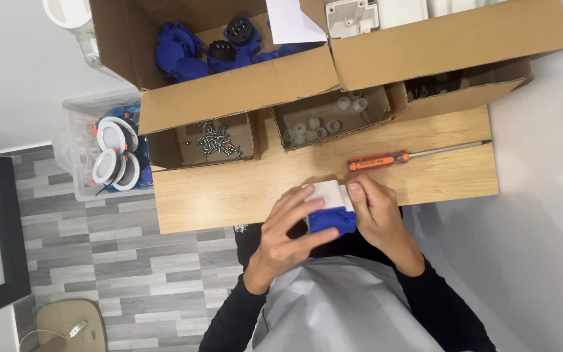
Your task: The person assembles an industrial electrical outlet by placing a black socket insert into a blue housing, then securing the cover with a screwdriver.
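Socket (331, 207) (white box, blue front) sits gripped by both hands, left (286, 233) and right (375, 215), at the worktop (242, 189) edge; fingers hide its sides.

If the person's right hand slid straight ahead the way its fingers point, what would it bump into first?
Probably the orange-handled screwdriver, lying on the wooden table just beyond the right hand. The fingertips aim roughly at its handle, though depth is hard to judge from above.

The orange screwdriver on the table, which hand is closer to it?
Right. The right hand sits just below the screwdriver, holding the white and blue part; the left hand is farther down-left.
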